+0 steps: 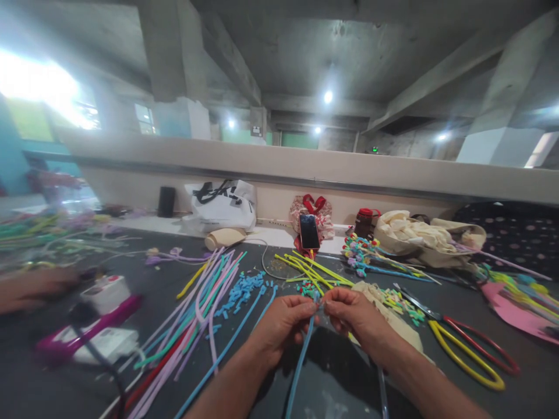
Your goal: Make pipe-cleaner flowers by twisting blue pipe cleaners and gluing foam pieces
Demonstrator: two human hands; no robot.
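My left hand (286, 320) pinches a long blue pipe cleaner (301, 366) near its top end; the stem hangs down toward the front table edge. Close beside it, my right hand (353, 311) has thumb and forefinger pressed together by the stem's tip. Whatever lies between those fingers is too small to make out. Just beyond the fingertips sits a small pile of red and green bits (307, 287). Short cut blue pieces (240, 294) lie left of my hands, next to a bundle of purple, teal and pink pipe cleaners (192, 326).
Scissors (463, 343) with red and yellow handles lie at right. Yellow-green stems (310, 270) and a propped phone (310, 231) are ahead. Finished-looking flower stems (360, 256) lie beyond. At left are a purple power strip (94, 326) and another person's blurred hand (39, 285).
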